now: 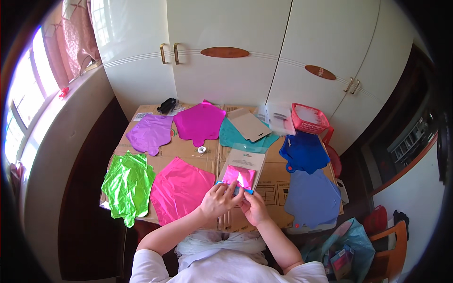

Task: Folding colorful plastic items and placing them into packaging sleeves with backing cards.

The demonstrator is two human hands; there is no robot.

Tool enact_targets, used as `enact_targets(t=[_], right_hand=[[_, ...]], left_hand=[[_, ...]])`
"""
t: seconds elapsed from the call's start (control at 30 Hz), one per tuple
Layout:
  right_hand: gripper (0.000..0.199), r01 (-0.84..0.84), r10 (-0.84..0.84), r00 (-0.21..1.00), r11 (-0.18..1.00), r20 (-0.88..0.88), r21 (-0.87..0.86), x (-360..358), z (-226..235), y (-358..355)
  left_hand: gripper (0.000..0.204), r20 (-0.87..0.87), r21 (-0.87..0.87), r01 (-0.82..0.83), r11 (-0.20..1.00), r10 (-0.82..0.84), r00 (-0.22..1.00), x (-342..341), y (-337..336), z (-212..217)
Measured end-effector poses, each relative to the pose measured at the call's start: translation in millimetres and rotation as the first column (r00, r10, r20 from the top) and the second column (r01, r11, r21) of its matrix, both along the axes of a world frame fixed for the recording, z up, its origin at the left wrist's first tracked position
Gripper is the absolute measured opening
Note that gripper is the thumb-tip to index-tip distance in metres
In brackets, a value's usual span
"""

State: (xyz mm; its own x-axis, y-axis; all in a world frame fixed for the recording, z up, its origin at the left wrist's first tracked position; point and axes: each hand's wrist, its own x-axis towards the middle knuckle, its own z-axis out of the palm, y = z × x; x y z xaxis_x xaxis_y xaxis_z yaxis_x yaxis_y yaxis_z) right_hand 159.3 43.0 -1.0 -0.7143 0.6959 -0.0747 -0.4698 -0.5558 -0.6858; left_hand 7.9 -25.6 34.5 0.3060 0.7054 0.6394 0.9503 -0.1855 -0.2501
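Note:
A folded shiny pink foil balloon (239, 176) lies over a grey-beige backing card (244, 159) in a clear sleeve, near the table's front edge. A narrow blue strip shows along the balloon's lower edge. My left hand (218, 200) presses its fingers onto the balloon's near left side. At its near right corner, my right hand (255, 208) pinches with thumb and fingers, partly hiding the edge. Flat to the left spread a pink foil balloon (181, 191) and a crinkled green one (127, 184). A light blue foil balloon (314, 198) lies to the right.
Farther back on the cardboard-covered table (188, 158) are purple (150, 133), magenta (200, 121), teal (231, 139) and dark blue (306, 153) foils. Beige cards (247, 123), a white ribbon spool (202, 149) and a red basket (310, 118) lie among them. Cabinets stand behind.

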Motion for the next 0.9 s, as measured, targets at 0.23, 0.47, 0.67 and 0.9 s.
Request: enact_targets(t=[0.23, 0.47, 0.67, 0.9], right_hand=[[0.022, 0.100, -0.103, 0.994, 0.993, 0.031, 0.063, 10, -3, 7], [0.018, 0.075, -0.066, 0.996, 0.986, -0.067, 0.148, 18, 3, 5], [0.028, 0.016, 0.014, 0.993, 0.965, -0.113, 0.260, 19, 18, -3], [0.029, 0.004, 0.039, 0.988, 0.960, -0.146, 0.280, 19, 25, 1]], left_hand=[[0.046, 0.123, -0.081, 0.120, 0.989, -0.110, 0.986, -1, -13, 10], [0.026, 0.996, -0.050, 0.109, 0.993, 0.041, 0.084, 3, -21, 10], [0.010, 0.683, 0.180, 0.472, 0.863, 0.236, -0.692, -8, -22, -3], [0.010, 0.738, 0.222, 0.350, 0.910, 0.078, -0.671, 2, -22, -4]])
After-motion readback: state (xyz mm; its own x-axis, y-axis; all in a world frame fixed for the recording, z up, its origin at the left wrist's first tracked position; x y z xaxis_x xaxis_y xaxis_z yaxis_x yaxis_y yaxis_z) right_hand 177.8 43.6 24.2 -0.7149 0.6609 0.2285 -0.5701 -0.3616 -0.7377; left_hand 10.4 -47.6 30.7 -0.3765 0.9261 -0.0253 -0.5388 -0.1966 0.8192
